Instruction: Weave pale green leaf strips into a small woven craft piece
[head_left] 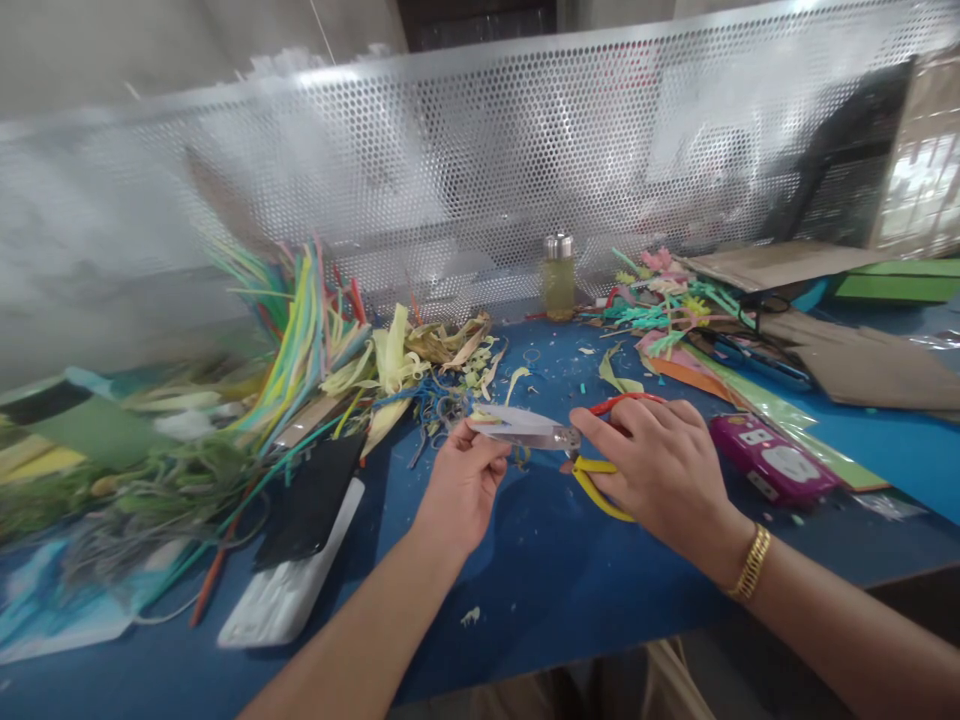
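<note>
My right hand is wrapped round the handles of scissors, one red and one yellow. Their metal blades point left and reach the fingertips of my left hand. That hand is closed in a pinch on a thin pale piece, which lies along the blades; whether it is paper or husk I cannot tell. Blue thread lies in a tangle just beyond my left fingertips, beside dried corn husks.
On the blue table, a phone lies over a white case at left, near colourful straws and green yarn. A bottle stands by the perforated metal screen. At right are a purple box, pipe cleaners and cardboard.
</note>
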